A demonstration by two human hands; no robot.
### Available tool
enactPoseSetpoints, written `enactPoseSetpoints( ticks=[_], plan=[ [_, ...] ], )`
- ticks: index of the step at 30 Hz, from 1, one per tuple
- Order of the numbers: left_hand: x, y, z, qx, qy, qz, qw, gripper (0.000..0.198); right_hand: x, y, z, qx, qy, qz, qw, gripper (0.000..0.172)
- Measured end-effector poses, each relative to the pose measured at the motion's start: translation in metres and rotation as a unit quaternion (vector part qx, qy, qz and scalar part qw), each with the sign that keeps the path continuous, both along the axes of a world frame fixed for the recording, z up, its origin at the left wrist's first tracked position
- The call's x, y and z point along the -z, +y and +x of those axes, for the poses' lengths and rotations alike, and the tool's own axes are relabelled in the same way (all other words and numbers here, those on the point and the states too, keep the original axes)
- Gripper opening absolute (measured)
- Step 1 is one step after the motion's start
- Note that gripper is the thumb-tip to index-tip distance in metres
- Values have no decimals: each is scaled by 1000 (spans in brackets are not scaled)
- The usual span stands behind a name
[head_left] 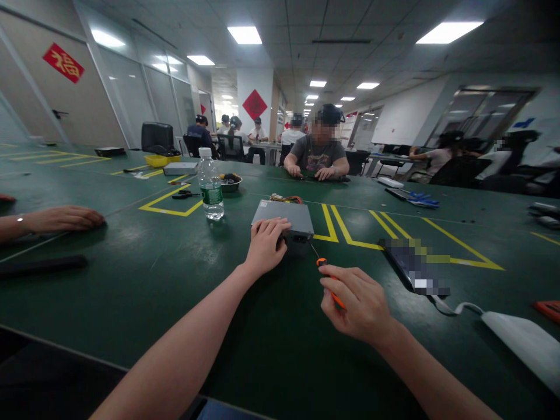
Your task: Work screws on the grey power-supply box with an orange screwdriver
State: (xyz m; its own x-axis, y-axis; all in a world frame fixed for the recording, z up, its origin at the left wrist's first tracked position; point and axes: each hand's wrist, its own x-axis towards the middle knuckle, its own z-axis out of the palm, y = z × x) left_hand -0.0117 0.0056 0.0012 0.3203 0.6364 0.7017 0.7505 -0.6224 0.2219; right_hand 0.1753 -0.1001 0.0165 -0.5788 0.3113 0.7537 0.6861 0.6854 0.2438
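Note:
A grey metal power supply unit (294, 213) lies on the green table, with a bundle of coloured wires (286, 199) at its far side. My left hand (266, 245) grips its near left corner, fingers laid over the top and thumb down at the front face. In my right hand (356, 300) is a screwdriver (322, 262) with an orange and black handle, held between thumb and fingers. Its thin shaft points up and left, and the tip is at the unit's near right corner. Whether the tip sits in a screw is too small to tell.
Left of the unit stands a water bottle (211, 189), with a metal bowl (231, 185) behind it. To the right lie a phone (405, 265) and a white corded block (520, 344). Another person's hand (70, 219) rests at far left; a person (318, 151) works opposite.

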Motion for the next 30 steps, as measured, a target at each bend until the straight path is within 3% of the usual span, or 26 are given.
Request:
enactPoseSetpoints(
  ticks=[5, 8, 11, 15, 19, 24, 30],
  plan=[
    [1, 1, 0, 0, 0, -6, 1000, 37, 3, -7, -15, 37, -80, -2, 996, 14],
    [1, 1, 0, 0, 0, -7, 1000, 37, 2, -9, -17, 56, -70, -5, 996, 14],
    [1, 1, 0, 3, 0, -2, 1000, 37, -1, -12, -18, 65, -56, -48, 995, 26],
    [0, 1, 0, -1, 2, -1, 1000, 36, -2, -16, -22, 61, -70, -121, 988, 34],
    [0, 0, 0, -2, 6, -8, 1000, 37, 0, -15, -25, 47, -69, -128, 988, 36],
    [-1, -1, 0, 0, 4, -5, 1000, 37, 5, -13, -22, 39, -15, -142, 989, 24],
    [-2, -2, 0, -5, 9, -11, 1000, 38, -3, -18, -23, 39, -59, -214, 974, 34]
  ],
)
